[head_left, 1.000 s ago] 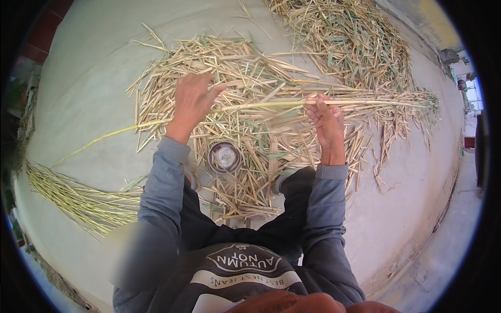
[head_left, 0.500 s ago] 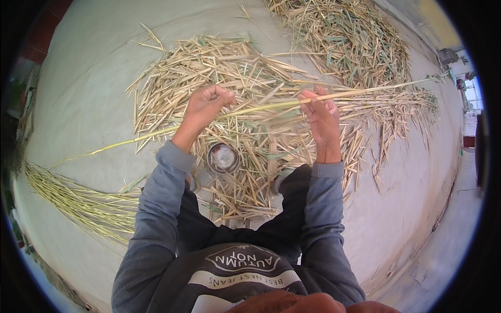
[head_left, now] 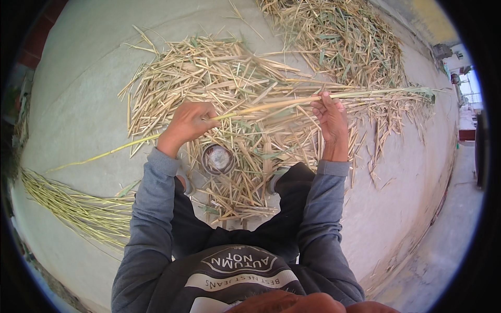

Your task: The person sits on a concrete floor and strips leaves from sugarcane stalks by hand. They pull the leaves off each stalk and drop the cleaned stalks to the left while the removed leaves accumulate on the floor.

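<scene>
A long green stalk [head_left: 271, 106] is being held level above the pile of stripped husks [head_left: 229, 83], gripped closed by the left hand [head_left: 189, 124] and right hand [head_left: 330, 116]. Stripping appears underway; regripping is likely being called for next.

Seated on the floor [head_left: 78, 94], knees apart, with a small round tin [head_left: 218, 159] between them. Long stalk [head_left: 271, 104] held across the body: left hand [head_left: 187, 124] gripping it left of the tin, right hand [head_left: 330, 119] gripping it farther right, one end trailing out left over the floor, the other reaching far right. Beneath the stalk and around the tin, a spread of husk litter [head_left: 229, 78]. Behind that, far right, a second heap [head_left: 339, 36]. Near left, apart, a bundle of stalks [head_left: 78, 208].
</scene>
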A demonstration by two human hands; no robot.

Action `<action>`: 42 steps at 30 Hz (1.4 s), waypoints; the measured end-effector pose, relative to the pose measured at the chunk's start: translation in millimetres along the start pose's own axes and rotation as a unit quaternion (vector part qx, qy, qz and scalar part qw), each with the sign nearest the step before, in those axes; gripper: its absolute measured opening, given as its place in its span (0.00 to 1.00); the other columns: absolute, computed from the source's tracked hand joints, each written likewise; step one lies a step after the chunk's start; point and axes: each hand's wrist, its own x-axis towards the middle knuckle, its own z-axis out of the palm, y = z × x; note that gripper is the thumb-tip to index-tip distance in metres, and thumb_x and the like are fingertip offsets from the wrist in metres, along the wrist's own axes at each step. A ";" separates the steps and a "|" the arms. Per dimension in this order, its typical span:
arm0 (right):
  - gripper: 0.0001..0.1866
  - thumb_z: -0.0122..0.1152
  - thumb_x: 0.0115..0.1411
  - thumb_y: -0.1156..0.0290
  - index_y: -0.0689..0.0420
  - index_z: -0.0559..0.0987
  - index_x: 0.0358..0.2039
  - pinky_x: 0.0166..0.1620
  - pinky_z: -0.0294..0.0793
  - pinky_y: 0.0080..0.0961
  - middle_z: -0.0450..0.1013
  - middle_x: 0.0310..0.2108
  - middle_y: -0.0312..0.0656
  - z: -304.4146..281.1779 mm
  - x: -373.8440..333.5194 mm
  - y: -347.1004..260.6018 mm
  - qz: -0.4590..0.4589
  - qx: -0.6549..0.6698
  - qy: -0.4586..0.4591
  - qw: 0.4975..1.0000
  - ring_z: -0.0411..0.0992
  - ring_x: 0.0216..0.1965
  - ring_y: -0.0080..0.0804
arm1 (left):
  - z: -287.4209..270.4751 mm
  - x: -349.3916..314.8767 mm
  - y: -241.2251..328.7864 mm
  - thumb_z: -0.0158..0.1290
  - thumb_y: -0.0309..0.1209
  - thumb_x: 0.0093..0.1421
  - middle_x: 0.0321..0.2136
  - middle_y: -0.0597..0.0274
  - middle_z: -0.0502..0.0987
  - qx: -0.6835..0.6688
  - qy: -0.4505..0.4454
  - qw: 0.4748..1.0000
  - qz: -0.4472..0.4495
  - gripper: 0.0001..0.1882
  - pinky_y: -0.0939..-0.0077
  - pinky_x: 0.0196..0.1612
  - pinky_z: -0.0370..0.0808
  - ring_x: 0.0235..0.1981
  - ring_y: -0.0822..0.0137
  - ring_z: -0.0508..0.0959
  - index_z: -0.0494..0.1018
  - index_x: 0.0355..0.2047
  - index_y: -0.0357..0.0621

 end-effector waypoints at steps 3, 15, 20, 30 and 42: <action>0.17 0.70 0.64 0.59 0.62 0.78 0.38 0.35 0.78 0.20 0.81 0.32 0.44 30.9 -10.3 18.1 0.003 -0.065 -0.020 0.998 0.81 0.30 0.28 | 20.8 8.0 20.3 0.69 0.41 0.52 0.27 0.56 0.82 -0.028 0.071 0.992 0.096 0.16 0.63 0.33 0.72 0.26 0.55 0.80 0.81 0.34 0.42; 0.26 0.70 0.62 0.51 0.65 0.76 0.34 0.31 0.75 0.21 0.79 0.26 0.45 81.9 -23.0 46.0 0.012 -0.113 -0.018 0.993 0.80 0.26 0.28 | 32.9 22.3 51.7 0.65 0.32 0.58 0.25 0.61 0.82 -0.150 0.304 0.937 0.081 0.08 0.69 0.33 0.71 0.26 0.64 0.80 0.80 0.34 0.41; 0.24 0.71 0.62 0.52 0.62 0.75 0.32 0.28 0.74 0.19 0.79 0.26 0.44 63.8 -9.3 46.7 0.015 -0.127 0.020 0.992 0.78 0.25 0.26 | -26.7 20.1 21.4 0.65 0.31 0.59 0.25 0.60 0.82 -0.426 0.350 0.834 -0.007 0.08 0.70 0.32 0.72 0.26 0.66 0.79 0.80 0.32 0.41; 0.22 0.71 0.62 0.52 0.58 0.75 0.32 0.28 0.74 0.18 0.80 0.26 0.45 70.7 -7.8 41.8 0.019 -0.099 0.013 0.995 0.77 0.24 0.23 | 8.4 8.2 7.8 0.61 0.48 0.60 0.30 0.53 0.83 0.028 0.203 0.968 0.142 0.22 0.58 0.39 0.71 0.35 0.51 0.79 0.82 0.37 0.39; 0.22 0.72 0.62 0.52 0.59 0.75 0.32 0.29 0.75 0.19 0.80 0.27 0.45 68.5 -9.9 35.7 -0.002 -0.088 -0.034 0.996 0.78 0.25 0.26 | 37.4 7.5 8.6 0.66 0.32 0.58 0.26 0.62 0.84 -0.243 0.123 0.958 -0.086 0.05 0.73 0.32 0.75 0.28 0.72 0.82 0.84 0.30 0.45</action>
